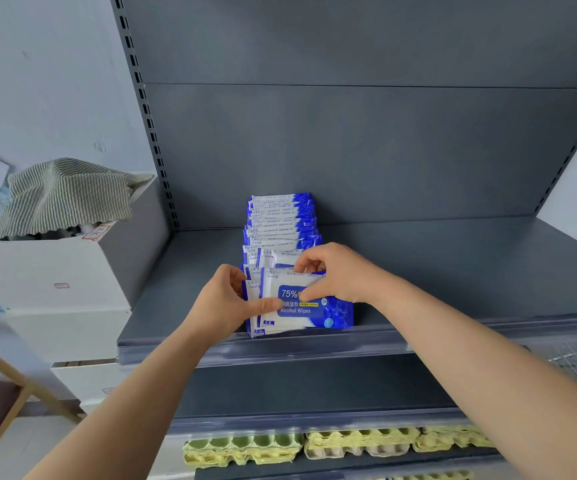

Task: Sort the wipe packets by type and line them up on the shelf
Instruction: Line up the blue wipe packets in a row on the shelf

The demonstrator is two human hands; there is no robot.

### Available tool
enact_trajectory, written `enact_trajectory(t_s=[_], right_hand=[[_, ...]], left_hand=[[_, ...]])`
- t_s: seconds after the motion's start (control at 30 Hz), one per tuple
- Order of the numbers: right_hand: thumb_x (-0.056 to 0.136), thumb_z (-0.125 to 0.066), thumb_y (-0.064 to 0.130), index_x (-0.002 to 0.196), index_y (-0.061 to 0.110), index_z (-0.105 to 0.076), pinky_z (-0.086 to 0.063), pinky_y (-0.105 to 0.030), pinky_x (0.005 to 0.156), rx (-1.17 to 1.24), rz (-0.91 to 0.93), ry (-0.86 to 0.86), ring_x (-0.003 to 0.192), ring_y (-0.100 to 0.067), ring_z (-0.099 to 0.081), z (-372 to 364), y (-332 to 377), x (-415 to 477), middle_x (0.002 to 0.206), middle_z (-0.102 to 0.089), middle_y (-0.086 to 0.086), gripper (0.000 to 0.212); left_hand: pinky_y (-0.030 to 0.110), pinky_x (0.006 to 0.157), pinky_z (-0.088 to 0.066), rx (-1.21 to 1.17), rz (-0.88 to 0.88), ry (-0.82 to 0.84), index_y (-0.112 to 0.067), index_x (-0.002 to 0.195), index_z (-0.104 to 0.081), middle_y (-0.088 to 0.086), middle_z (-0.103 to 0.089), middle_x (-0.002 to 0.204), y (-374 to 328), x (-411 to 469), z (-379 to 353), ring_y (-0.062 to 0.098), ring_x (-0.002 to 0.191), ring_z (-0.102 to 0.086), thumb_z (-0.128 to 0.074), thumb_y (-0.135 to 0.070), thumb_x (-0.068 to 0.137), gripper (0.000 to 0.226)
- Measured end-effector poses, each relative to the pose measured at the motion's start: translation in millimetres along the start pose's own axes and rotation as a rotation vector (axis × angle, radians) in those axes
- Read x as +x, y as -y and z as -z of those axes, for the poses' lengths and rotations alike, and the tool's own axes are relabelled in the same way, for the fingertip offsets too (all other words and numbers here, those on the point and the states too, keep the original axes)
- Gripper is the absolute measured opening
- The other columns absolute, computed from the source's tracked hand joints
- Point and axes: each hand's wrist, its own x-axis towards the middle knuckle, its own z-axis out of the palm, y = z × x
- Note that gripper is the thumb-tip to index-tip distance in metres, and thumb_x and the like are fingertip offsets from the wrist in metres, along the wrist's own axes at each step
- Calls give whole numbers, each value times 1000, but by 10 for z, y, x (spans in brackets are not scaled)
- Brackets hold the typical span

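At the front lip of the dark grey metal shelf (453, 271), we see both hands closed on the front packet (309, 315), a blue-and-white plastic pouch printed "75%" and "Alcohol Wipes", which stands upright on its long edge facing us. The left hand (223, 301) pinches the packet's left end. Its thumb lies across the printed face and its fingers curl out of sight behind, so we cannot tell whether they take in any of the next packets as well. The right hand (337, 275) grips the top edge, thumb pressed on the face just beside the "75%" and fingers hooked over the back. Directly behind the grip, the row of matching blue-and-white wipe packets (280, 220) runs away from us to the shelf's back panel, each one upright and touching the next. Those nearest the fingers lean a little and sit slightly out of line. Below the grip, under the wrists, yellow-green pulp egg trays (245, 448) lie stacked on a lower shelf. Well to the left of the left hand stand white cardboard boxes (48, 271), the top one draped with a grey-and-white striped cloth (65, 195), and lower left we find a pale wooden chair frame (10, 379). Far right of the right forearm a wire basket (574, 358) shows, blurred.
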Motion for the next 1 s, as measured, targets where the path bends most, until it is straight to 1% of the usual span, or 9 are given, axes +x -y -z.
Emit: enact_trajectory(t_s=[0.17,0.33,0.43,0.57,0.67,0.77,0.83,0.9,1.0], right_hand=[[59,-89,34,112,30,-55,-46,-21,83,-135,-1,-42,92,0,-47,19,-140,-104,103,-42,16,63],[59,-88,42,133,36,-36,-50,-32,92,-166,-63,-93,114,-8,-43,59,-249,-169,127,-29,11,91],[63,-85,42,146,34,-24,-43,-38,103,-222,-59,-134,129,-14,-33,53,-216,-77,143,-20,8,102],[75,-79,31,152,32,-18,-36,-33,111,-79,-86,96,140,-11,-24,48,-255,-75,158,1,13,98],[78,-77,28,149,39,-21,-40,-30,108,-86,-102,188,141,-13,-22,28,-223,-96,157,14,13,92],[78,-76,26,149,42,-18,-38,-31,109,-116,-131,222,144,-15,-16,19,-158,-72,156,22,11,94],[76,-78,27,150,44,-11,-39,-30,108,-90,-152,231,144,-14,-17,22,-154,-71,156,24,10,101],[73,-81,29,150,44,1,-38,-28,106,-49,-168,200,144,-12,-17,26,-188,-97,158,19,7,114],[73,-81,25,148,37,18,-46,-25,95,69,-178,166,128,-9,-44,-17,-246,-115,157,-20,7,125]], left_hand=[[15,57,-47,187,-35,26,-20,102,-46,-14,-62,90,13,-45,-13,4,78,-64,-83,-47,61,61],[12,59,-47,216,-109,19,-24,108,-45,-16,-60,94,12,-13,1,2,80,-63,-81,-45,64,60],[10,59,-46,201,-153,-23,-27,112,-41,-14,-56,100,-3,33,-29,0,80,-60,-80,-43,68,61],[15,67,-51,250,-169,37,-32,118,-39,-12,-56,113,26,50,12,0,85,-62,-82,-42,67,68],[16,63,-55,66,-159,91,-41,142,-20,-8,-38,131,16,58,85,4,98,-60,-83,-31,67,99],[17,69,-56,137,-137,170,-40,149,-14,-7,-24,144,-20,62,64,9,111,-56,-84,-33,65,109],[17,69,-56,130,-109,178,-35,147,-24,-6,-26,146,-36,43,33,10,109,-57,-85,-31,65,102],[14,61,-54,78,-94,180,-32,138,-32,-6,-45,135,-44,15,21,6,98,-63,-86,-28,66,91],[22,63,-57,-1,-46,218,-27,130,-32,-10,-63,109,-20,21,3,5,87,-69,-83,-18,71,79]])
